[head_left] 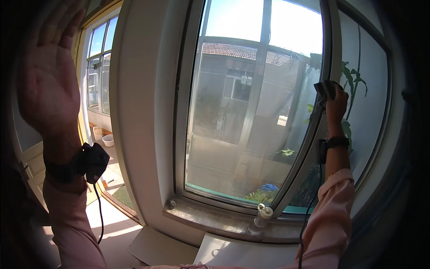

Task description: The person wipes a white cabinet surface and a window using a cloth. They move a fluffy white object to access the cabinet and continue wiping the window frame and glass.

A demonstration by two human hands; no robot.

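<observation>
My right hand (340, 101) grips a dark striped cloth (325, 88) against the right upright of the metal window frame (323, 111). Part of the cloth hangs below my fingers, and my hand covers the rest. To the left of that frame, the glass pane (228, 117) looks hazy, with a tiled-roof building showing through it. My left hand (50, 80) is raised at the far left with its palm in view, the fingers stretched upward and nothing in it. Each wrist wears a strapped black device with a cable.
On the stone window sill (208, 218) stands a clear bottle with a white lid (263, 213); a small glass object (172, 204) sits at the sill's left end. White panels (235, 250) lie below. An open doorway (104, 134) is on the left. Green plants (351, 79) show behind the right glass.
</observation>
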